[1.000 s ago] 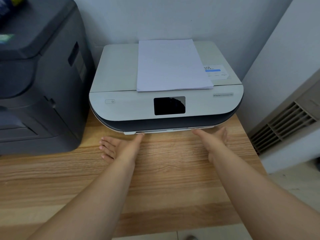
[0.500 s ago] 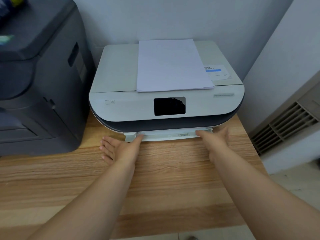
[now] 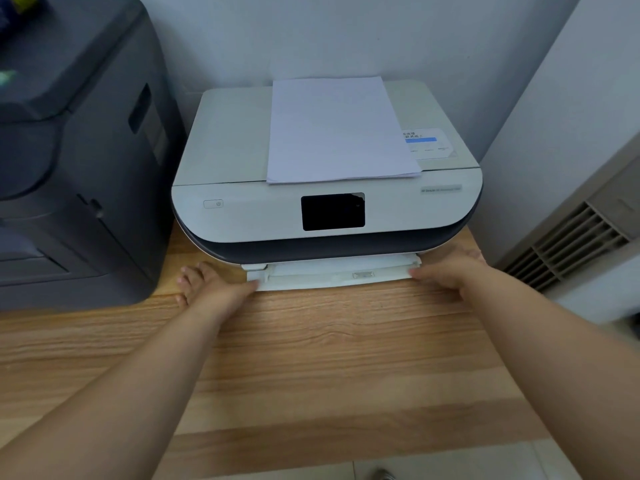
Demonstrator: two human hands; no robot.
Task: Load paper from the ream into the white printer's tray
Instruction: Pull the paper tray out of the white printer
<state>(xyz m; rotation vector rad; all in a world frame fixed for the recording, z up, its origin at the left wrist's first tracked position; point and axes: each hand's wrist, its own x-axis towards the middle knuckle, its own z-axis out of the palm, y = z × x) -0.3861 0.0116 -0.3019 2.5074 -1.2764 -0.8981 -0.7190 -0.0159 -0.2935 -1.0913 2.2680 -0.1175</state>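
The white printer (image 3: 242, 216) stands at the back of a wooden table, with a thin stack of white paper (image 3: 339, 129) lying flat on its lid. Its white tray (image 3: 332, 273) sticks out a short way from the bottom front. My left hand (image 3: 211, 289) holds the tray's left front corner, thumb on the edge and fingers spread on the table. My right hand (image 3: 450, 271) holds the tray's right front corner. How the fingers sit under the tray is hidden.
A large dark grey printer (image 3: 76, 161) fills the table's left side, close to the white one. The wooden table (image 3: 311, 358) stretches toward me. A pale unit with a vent grille (image 3: 571, 244) stands to the right, beside the wall.
The tray has slid out from under the printer toward me, from nearly flush to partly extended. Both hands have drawn back with it at its corners.
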